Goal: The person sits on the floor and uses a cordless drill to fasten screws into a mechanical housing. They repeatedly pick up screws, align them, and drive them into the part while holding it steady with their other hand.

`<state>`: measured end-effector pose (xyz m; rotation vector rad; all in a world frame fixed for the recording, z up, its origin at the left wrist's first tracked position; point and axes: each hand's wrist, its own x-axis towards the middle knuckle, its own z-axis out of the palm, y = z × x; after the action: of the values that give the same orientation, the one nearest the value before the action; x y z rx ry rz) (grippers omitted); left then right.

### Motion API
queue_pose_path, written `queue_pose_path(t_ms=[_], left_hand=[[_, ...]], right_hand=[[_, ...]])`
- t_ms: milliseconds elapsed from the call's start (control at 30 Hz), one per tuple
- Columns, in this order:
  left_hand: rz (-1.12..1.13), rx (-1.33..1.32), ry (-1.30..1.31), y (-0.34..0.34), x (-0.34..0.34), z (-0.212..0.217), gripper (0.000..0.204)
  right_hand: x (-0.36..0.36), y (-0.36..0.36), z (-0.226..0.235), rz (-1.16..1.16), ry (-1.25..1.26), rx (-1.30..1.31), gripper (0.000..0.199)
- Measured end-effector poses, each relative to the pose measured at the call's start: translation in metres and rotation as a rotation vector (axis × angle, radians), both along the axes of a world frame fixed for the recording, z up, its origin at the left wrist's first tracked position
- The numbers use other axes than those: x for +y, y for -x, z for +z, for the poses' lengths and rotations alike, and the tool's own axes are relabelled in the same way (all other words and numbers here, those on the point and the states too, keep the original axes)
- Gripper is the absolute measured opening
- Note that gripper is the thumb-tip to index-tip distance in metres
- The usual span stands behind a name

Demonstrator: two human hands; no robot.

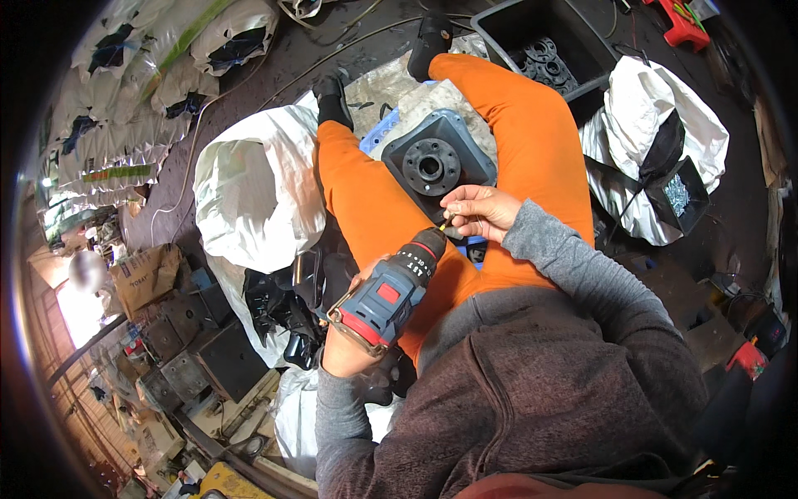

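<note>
On the near side, the left hand [346,353] gripped a drill [386,295], its tip pointing far and right, where the right hand [482,211] pinched a small piece [450,218]; a black base [474,160] with a round disc [450,164] sat farther off

Drill [384,295] before disc [416,169], bin [575,40] behind right (parts [549,66] inside)

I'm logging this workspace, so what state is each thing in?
Cordless drill, held in left hand
Right hand, fingers pinched near drill tip, contents unclear
Black holed disc, facing up
Black crate, open, black parts inside
Left white sack, mouth open
Black tray, holding silvery pieces
</note>
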<state>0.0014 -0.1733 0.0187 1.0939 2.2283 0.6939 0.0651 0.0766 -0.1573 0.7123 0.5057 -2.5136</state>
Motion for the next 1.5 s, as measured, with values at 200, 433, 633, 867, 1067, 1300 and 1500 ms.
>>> queue_pose_path(t_ms=[200, 433, 633, 867, 1067, 1300, 1500], left_hand=[[0.024, 0.046, -0.049, 0.005, 0.011, -0.015, 0.035], [-0.013, 0.086, -0.003, 0.031, 0.019, -0.011, 0.035], [0.130, 0.039, 0.033, 0.059, 0.015, -0.014, 0.021], [0.168, -0.029, 0.031, 0.075, 0.021, -0.026, 0.020], [0.174, -0.006, 0.051, 0.079, 0.029, -0.031, 0.024], [0.189, -0.092, 0.124, 0.085, 0.034, -0.027, 0.030], [0.077, -0.033, 0.280, 0.105, 0.057, -0.016, 0.029]], right_hand=[[-0.018, 0.005, -0.013, -0.168, 0.104, -0.073, 0.020], [-0.028, 0.017, 0.008, -0.252, -0.102, -0.199, 0.024], [-0.017, 0.056, -0.036, -0.485, -1.023, -0.183, 0.034], [-0.030, 0.081, -0.063, -0.374, -1.499, 0.007, 0.029], [-0.037, 0.081, -0.077, -0.550, -1.425, -0.025, 0.036], [-0.034, 0.083, -0.075, -0.521, -1.331, -0.043, 0.035], [-0.030, 0.087, -0.073, -0.423, -1.282, -0.033, 0.035]])
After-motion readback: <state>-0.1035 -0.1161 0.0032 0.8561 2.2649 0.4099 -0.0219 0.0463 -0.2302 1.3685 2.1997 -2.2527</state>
